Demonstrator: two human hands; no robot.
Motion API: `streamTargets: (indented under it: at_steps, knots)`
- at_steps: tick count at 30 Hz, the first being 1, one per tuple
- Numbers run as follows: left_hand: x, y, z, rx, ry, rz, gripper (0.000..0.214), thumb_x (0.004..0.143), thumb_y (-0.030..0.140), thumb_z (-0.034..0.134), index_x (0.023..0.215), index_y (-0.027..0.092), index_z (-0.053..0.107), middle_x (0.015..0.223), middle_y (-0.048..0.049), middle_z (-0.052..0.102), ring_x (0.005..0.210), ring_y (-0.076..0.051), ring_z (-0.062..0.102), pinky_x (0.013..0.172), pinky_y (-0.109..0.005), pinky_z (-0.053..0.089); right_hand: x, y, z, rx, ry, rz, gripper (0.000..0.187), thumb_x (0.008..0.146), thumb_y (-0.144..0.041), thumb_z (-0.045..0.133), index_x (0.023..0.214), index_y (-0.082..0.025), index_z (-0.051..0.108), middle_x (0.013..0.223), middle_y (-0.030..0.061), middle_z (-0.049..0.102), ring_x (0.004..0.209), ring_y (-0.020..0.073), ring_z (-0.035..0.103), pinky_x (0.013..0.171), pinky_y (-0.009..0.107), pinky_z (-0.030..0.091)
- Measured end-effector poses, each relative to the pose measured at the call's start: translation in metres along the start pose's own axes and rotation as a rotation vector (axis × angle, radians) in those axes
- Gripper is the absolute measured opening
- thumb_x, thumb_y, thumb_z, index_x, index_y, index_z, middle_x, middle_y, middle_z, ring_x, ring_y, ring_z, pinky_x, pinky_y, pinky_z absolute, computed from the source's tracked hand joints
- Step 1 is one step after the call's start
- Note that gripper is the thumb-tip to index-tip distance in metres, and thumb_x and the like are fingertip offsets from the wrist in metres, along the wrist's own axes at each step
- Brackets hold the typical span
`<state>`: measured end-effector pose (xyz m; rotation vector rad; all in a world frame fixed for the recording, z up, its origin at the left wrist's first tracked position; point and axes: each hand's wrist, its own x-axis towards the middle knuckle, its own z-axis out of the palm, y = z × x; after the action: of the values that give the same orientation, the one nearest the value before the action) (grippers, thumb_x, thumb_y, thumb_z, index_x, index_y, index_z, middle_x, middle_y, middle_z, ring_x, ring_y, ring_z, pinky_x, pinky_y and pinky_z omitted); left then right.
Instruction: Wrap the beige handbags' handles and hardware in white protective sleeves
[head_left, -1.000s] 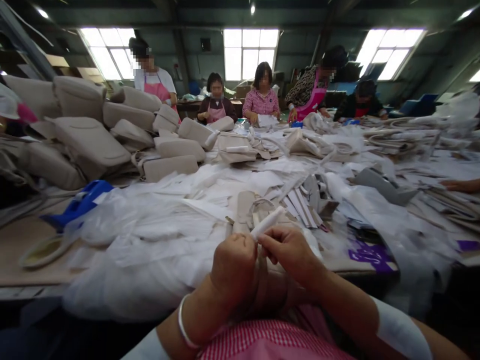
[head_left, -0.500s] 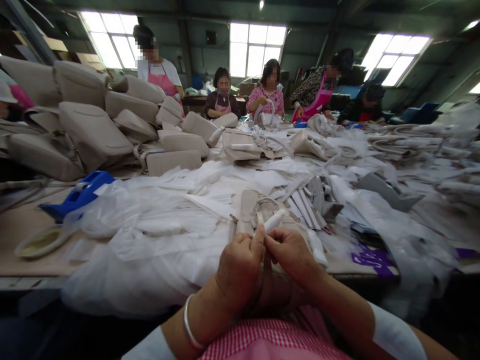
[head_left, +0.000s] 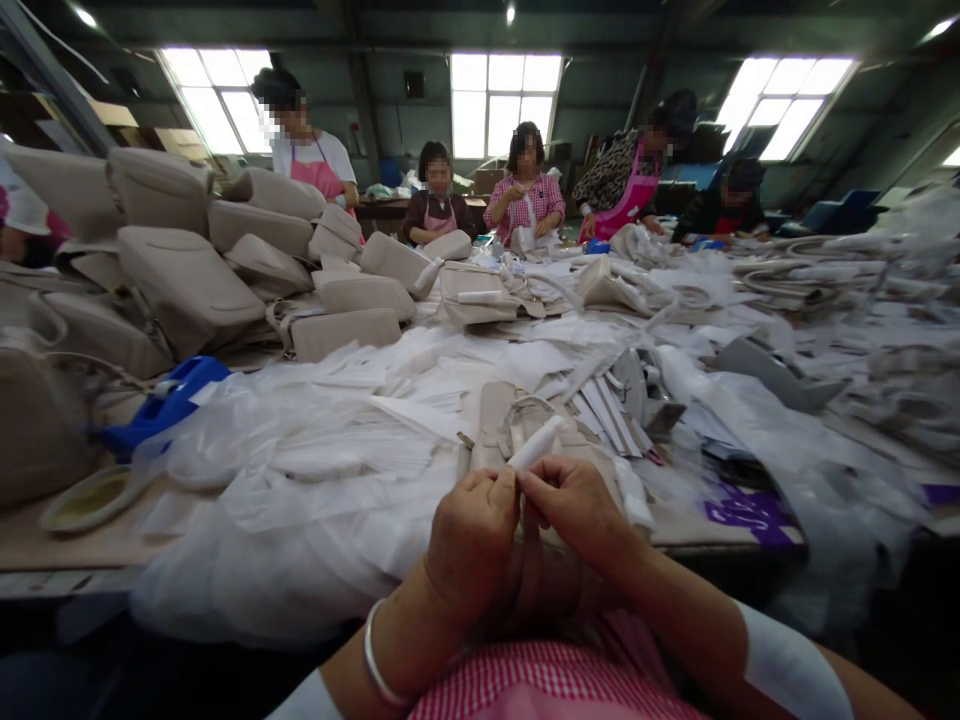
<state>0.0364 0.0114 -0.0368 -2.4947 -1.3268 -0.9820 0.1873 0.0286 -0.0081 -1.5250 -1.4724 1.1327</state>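
A beige handbag (head_left: pixel 495 410) lies at the table's front edge, close against my body. My left hand (head_left: pixel 474 530) is closed, thumb and fingers pinching the lower end of a strap wrapped in white foam sheet (head_left: pixel 536 443). Beside it, nearly touching, my right hand (head_left: pixel 574 500) pinches at the same wrapped end. The white roll points up and to the right, over the bag. A second white wrapped piece (head_left: pixel 634 492) lies right of my right hand. My fingertips hide the exact spot being gripped.
White foam sheets (head_left: pixel 360 420) spread to the left. A blue tape dispenser (head_left: pixel 165 400), a tape roll (head_left: pixel 90 500) and piled beige bags (head_left: pixel 187 280) stand beyond. A grey tape dispenser (head_left: pixel 645 390) is right. Several co-workers (head_left: pixel 525 195) work across the table.
The view has tilted slightly. My left thumb has come down from its raised position beside the white wrap. A further beige bag shows at the left edge.
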Motion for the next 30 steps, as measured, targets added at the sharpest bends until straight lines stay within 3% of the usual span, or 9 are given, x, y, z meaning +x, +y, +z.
streamTargets:
  at_steps: [6,11,15,21,26,30]
  knots:
    - [0.005,0.003,0.001,0.091,-0.078,-0.092,0.014,0.093,0.012,0.049,0.093,0.013,0.063,0.077,-0.0088,0.068,0.073,-0.025,0.065,0.067,-0.038,0.056,-0.011,0.004,-0.002,-0.079,0.017,-0.224,0.018,0.085,-0.028,0.06,0.081,-0.02,0.076,0.076,0.0022,0.074,0.071,0.0181,0.067,0.067,0.028,0.049]
    - [0.009,0.007,-0.003,0.077,-0.255,-0.289,0.015,0.092,0.015,0.05,0.093,0.013,0.065,0.078,-0.01,0.068,0.073,-0.027,0.065,0.066,-0.037,0.051,-0.017,0.006,0.001,-0.151,0.076,-0.309,0.014,0.086,-0.022,0.059,0.086,-0.021,0.074,0.081,0.0017,0.074,0.076,0.0181,0.067,0.072,0.029,0.048]
    - [0.014,0.001,-0.007,-0.25,-0.355,-0.496,0.022,0.095,0.023,0.047,0.086,0.015,0.065,0.074,-0.0073,0.068,0.068,-0.022,0.063,0.062,-0.031,0.045,-0.014,0.015,0.005,-0.156,0.133,-0.223,0.013,0.083,-0.026,0.063,0.094,-0.019,0.065,0.067,-0.0011,0.067,0.061,0.0161,0.062,0.059,0.027,0.045]
    - [0.018,-0.01,-0.008,-0.906,-0.361,-0.647,0.026,0.094,0.03,0.049,0.094,0.013,0.069,0.08,-0.0057,0.069,0.072,-0.018,0.061,0.065,-0.027,0.045,-0.005,0.022,0.007,-0.188,0.199,-0.174,0.019,0.082,-0.035,0.065,0.077,-0.02,0.054,0.063,-0.0027,0.06,0.057,0.0147,0.057,0.054,0.026,0.04]
    - [0.013,-0.018,-0.01,-1.207,-0.377,-0.67,0.031,0.095,0.039,0.05,0.101,0.014,0.067,0.076,-0.0018,0.063,0.067,-0.013,0.055,0.06,-0.023,0.041,0.0,0.019,0.001,-0.143,0.107,-0.118,0.026,0.083,-0.044,0.065,0.082,-0.018,0.062,0.066,0.0003,0.065,0.061,0.0168,0.06,0.058,0.028,0.042]
    - [0.01,-0.019,-0.011,-1.185,-0.365,-0.571,0.031,0.096,0.042,0.049,0.094,0.015,0.065,0.079,-0.003,0.065,0.07,-0.014,0.057,0.064,-0.024,0.043,-0.001,0.02,-0.003,-0.076,-0.018,-0.231,0.026,0.09,-0.037,0.058,0.074,-0.018,0.067,0.07,0.0016,0.068,0.067,0.0158,0.061,0.063,0.027,0.044]
